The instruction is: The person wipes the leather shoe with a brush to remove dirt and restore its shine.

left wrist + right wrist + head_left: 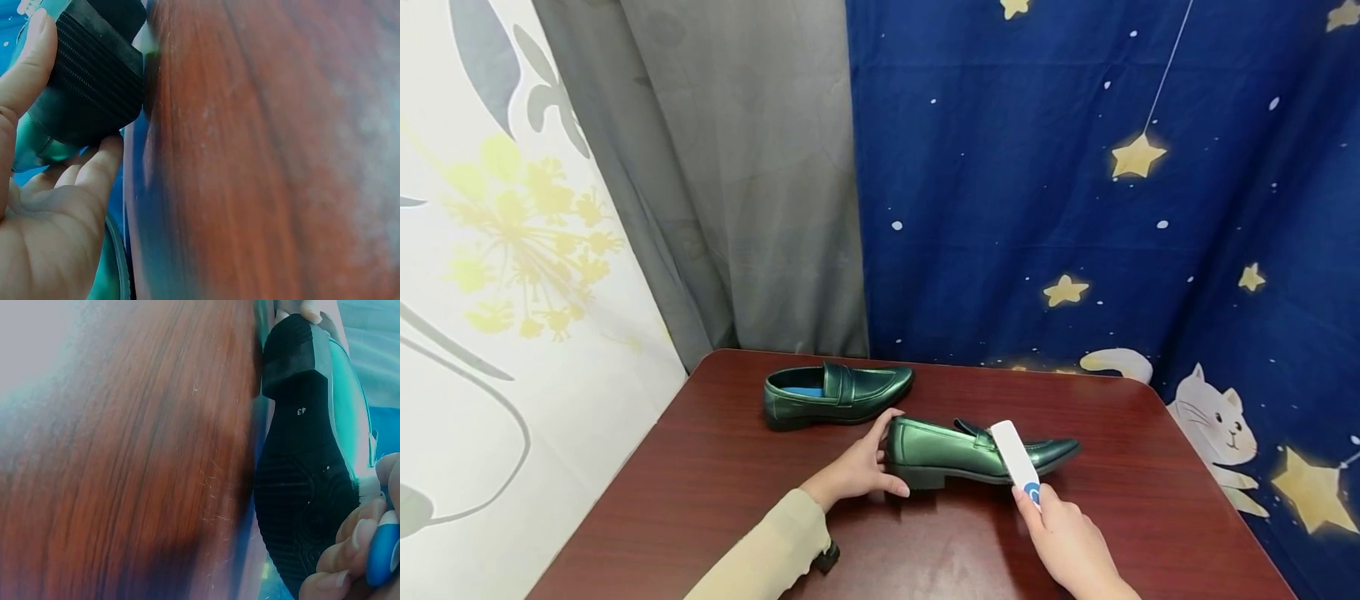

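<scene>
My left hand (856, 468) grips a shiny green loafer (931, 448) by its heel, thumb on the near side and fingers round the back. In the left wrist view the ridged black heel (94, 81) lies between thumb and fingers. The loafer's toe points right, and its black sole (297, 450) faces the right wrist camera. A white-backed brush (1013, 452) with a blue handle is held in my right hand (1069, 537). Its pale bristles (369, 487) meet the loafer's side near the front, close to the strap.
Behind, a second green loafer (857, 396) with a blue insole stands upright, toe to the right. The reddish-brown wooden table (715, 483) reaches back to grey and blue star-patterned curtains (1000, 167). A small black object (826, 557) shows below the left sleeve.
</scene>
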